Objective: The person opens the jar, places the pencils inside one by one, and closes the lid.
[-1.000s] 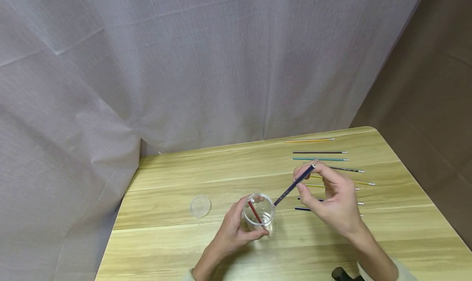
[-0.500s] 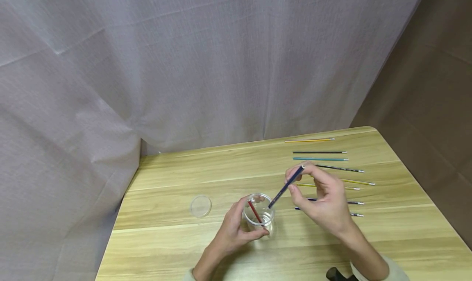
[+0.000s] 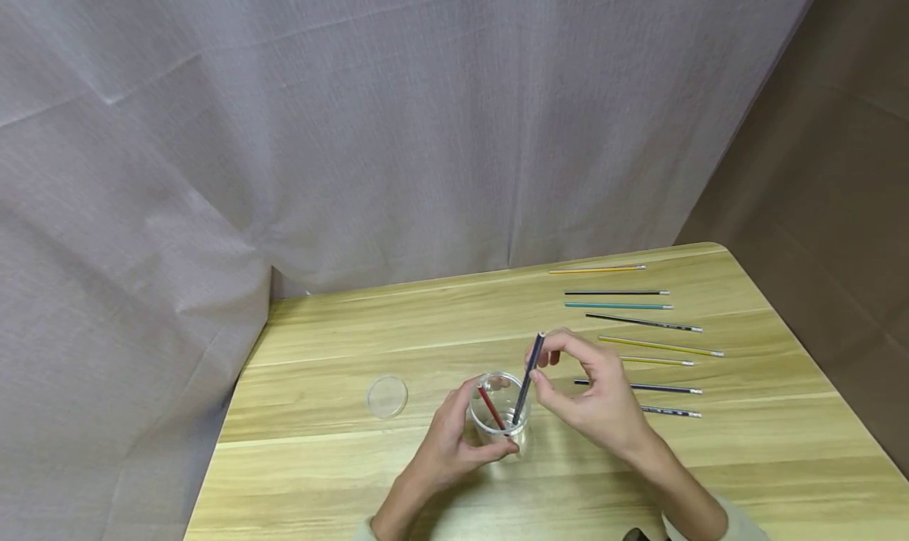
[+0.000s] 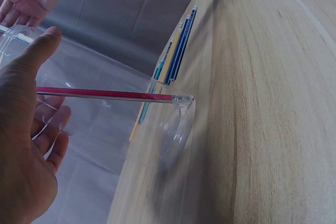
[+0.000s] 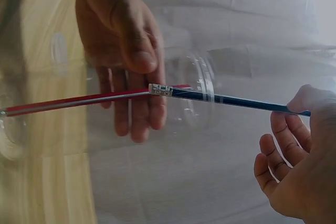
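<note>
A clear plastic jar [image 4: 100, 64] stands on the table, and my left hand [image 3: 453, 438] grips its side, thumb in front and fingers behind. Inside it a red pencil [image 3: 491, 407] leans with its eraser end at the bottom, as the left wrist view shows. My right hand [image 3: 596, 395] pinches a dark blue pencil [image 3: 529, 375] between thumb and fingers above the jar's right rim. In the right wrist view this blue pencil [image 5: 241, 102] passes through the mouth, eraser end first, overlapping the red one.
A round clear lid [image 3: 387, 397] lies left of the jar. Several pencils are laid in a rough row at the right, among them a teal pencil [image 3: 618, 306] and a yellow pencil [image 3: 660, 346]. A grey curtain [image 3: 390, 131] hangs behind the table.
My right hand has moved left and slightly down, bringing the dark blue pencil from beside the rim into the jar's mouth and tilting it more upright. The left hand and jar have stayed put.
</note>
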Demonstrator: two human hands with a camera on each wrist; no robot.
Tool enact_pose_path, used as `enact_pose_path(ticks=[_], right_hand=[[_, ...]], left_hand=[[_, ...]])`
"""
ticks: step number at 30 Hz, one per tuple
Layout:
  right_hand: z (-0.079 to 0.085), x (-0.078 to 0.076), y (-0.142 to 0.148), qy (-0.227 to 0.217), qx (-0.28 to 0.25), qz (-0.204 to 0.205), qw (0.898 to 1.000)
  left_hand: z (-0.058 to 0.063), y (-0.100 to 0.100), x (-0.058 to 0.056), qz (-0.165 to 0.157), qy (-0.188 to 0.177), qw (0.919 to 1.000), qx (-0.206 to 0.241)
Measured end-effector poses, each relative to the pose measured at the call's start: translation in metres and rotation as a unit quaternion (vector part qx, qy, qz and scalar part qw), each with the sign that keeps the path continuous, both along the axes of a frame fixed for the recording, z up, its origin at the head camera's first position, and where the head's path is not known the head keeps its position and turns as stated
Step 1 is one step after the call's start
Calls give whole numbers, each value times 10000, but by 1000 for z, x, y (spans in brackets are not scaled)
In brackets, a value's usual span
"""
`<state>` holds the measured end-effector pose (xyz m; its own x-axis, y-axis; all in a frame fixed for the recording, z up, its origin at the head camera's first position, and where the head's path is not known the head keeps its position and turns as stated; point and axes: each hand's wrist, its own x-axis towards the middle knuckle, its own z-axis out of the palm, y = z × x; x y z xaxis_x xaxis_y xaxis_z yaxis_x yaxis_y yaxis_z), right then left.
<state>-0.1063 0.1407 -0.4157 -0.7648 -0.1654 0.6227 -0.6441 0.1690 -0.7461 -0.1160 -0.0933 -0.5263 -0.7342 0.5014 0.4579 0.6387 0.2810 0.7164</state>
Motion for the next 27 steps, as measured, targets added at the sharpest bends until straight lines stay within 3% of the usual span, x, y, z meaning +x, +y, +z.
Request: enact_pose_path(ticks=[9, 19, 27], right_hand=[[-18, 2, -7, -231, 291, -110, 9992], [-35, 2, -12, -3, 551, -262, 9981], [-40, 0, -14, 231, 753, -293, 9965]], left_hand=[[1, 0, 0, -12, 49, 10000, 8], [2, 1, 0, -22, 166, 9999, 17], [1, 0, -1, -29, 196, 9998, 0]])
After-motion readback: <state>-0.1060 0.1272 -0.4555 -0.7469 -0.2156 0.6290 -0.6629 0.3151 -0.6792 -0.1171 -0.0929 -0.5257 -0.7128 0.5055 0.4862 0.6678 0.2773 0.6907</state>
